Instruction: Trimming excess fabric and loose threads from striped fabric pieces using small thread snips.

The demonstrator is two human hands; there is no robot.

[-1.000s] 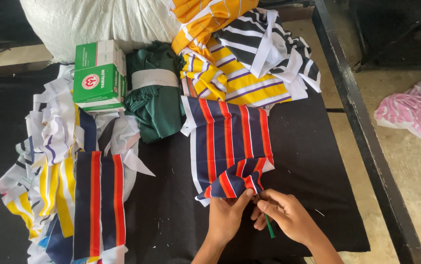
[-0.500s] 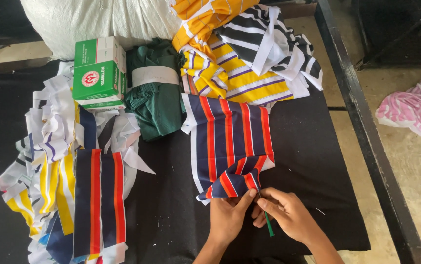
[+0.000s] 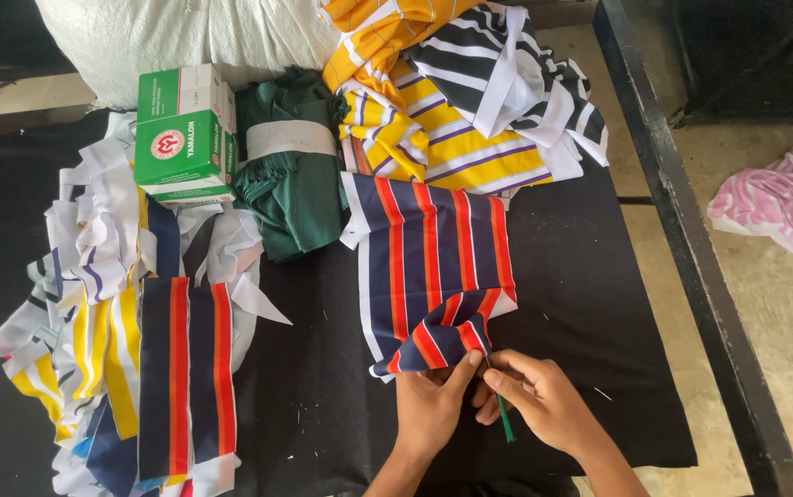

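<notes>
A navy piece of cloth with red and orange stripes (image 3: pixel 433 267) is laid flat on the black table (image 3: pixel 590 304), toward its near edge and right of the middle. Its long axis runs from the far edge toward the near edge, and the stripes follow that line. The near end is folded up and over, so the stripes there slant across the rest.

That folded near corner is pinched by the left hand (image 3: pixel 429 400), thumb and fingers closed on the fabric. The right hand (image 3: pixel 539 396) is closed around a thin green stick-like tool (image 3: pixel 504 421), whose upper end is held against the fold while its free end points toward the near edge of the table. What kind of tool it is cannot be told.

One more navy piece with the same stripes (image 3: pixel 185 377) lies near the left near corner, lengthwise the same way, on top of a loose pile of white, yellow and navy scraps (image 3: pixel 84 304). One green and white box (image 3: pixel 183 133) stands toward the far left, one rolled dark green cloth with a white band (image 3: pixel 291 170) just beside it. At the far edge a heap of yellow, orange and black-and-white striped pieces (image 3: pixel 470 101) is seen, with one white sack (image 3: pixel 185 37) behind.

The table is covered in black fabric and has a dark frame at its right edge. Beyond it is a bare concrete floor (image 3: pixel 783 322), on which one pink and white cloth (image 3: pixel 783 198) lies.
</notes>
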